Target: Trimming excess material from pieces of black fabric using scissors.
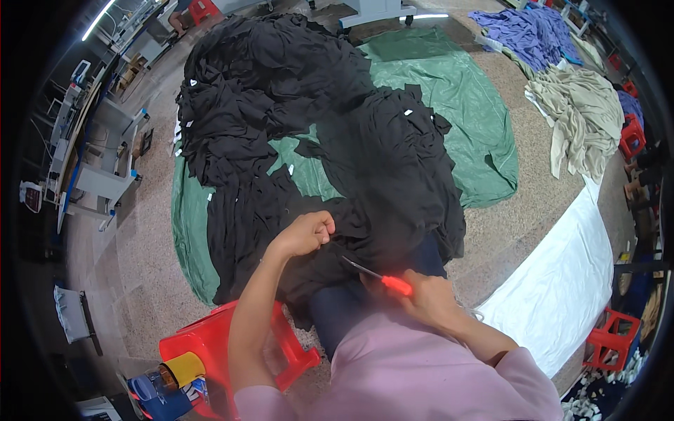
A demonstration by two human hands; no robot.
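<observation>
A large heap of black garments (274, 77) spreads in front of me and over my lap. My left hand (309, 234) is closed at the near part of the heap, its fingers curled on a black garment (351, 221). To the right of it, my right hand (426, 298) grips a red-handled tool (398, 285) with a narrow, pointed metal blade. That blade points up and left over the black cloth, apart from my left hand. Whether the tool has one blade or two, I cannot tell. Small white tags show on several garments.
Green sheeting (484, 126) lies under the heap. At my left stands a red plastic stool (210, 337) with a yellow cylinder (184, 368) beside it. White sheeting (554, 288) covers floor at right, below piles of beige cloth (583, 116) and purple cloth (526, 35). Workbenches (105, 182) line the left.
</observation>
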